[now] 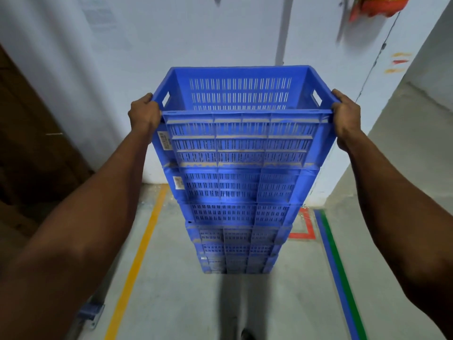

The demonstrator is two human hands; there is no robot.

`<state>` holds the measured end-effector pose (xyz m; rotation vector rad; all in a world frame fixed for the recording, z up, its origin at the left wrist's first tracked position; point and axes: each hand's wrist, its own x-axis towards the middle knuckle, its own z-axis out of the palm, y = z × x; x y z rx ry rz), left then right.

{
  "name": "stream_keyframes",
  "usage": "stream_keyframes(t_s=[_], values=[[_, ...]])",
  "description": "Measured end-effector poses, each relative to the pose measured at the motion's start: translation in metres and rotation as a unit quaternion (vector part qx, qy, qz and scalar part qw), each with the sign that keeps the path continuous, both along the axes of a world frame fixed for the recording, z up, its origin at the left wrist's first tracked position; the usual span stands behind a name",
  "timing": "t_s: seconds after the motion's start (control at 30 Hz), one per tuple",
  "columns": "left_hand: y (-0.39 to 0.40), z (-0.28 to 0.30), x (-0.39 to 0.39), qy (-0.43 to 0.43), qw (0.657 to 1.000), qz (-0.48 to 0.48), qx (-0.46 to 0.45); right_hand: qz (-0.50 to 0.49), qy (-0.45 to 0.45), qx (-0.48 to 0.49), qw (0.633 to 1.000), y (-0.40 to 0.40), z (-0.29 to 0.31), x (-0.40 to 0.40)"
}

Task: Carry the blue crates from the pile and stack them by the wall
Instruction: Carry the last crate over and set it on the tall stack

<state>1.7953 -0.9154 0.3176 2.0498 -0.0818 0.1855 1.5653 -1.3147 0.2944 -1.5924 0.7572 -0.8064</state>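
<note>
The top blue crate (pixel 241 133) sits at the summit of the stack of blue crates (pixel 235 217), which stands on the grey floor (pixel 186 303) directly in front of the white wall (pixel 147 45). Whether the top crate is fully seated on the crate beneath cannot be determined.

The left hand (pixel 144 114) grips the crate's left rim, fingers curled over the edge beside the handle slot. The right hand (pixel 346 119) grips the right rim in the same manner (both forearms extended toward the stack).

Relative to the stack: a yellow floor line (pixel 137 253) runs along its left side; a blue-and-green floor line (pixel 335 266) runs along its right side; a red corner marking (pixel 305 229) lies just beside its right base.
</note>
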Motion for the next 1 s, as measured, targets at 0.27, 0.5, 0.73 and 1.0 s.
stream_keyframes(t_s=[0.27, 0.5, 0.73, 1.0], values=[[-0.001, -0.005, 0.006, 0.001, 0.999, 0.013, -0.036, 0.027, -0.019, 0.015, 0.999, 0.004, 0.003, -0.002], [-0.005, -0.009, -0.002, -0.027, 0.998, 0.028, -0.055, 0.018, -0.027, 0.013, 0.999, 0.003, 0.002, -0.007], [0.004, -0.008, 0.002, -0.027, 0.999, -0.01, -0.027, 0.013, 0.047, -0.049, 0.998, 0.0, 0.011, -0.005], [0.002, -0.009, 0.007, -0.035, 0.999, -0.027, 0.011, 0.001, 0.193, -0.166, 0.967, -0.001, 0.038, 0.006]])
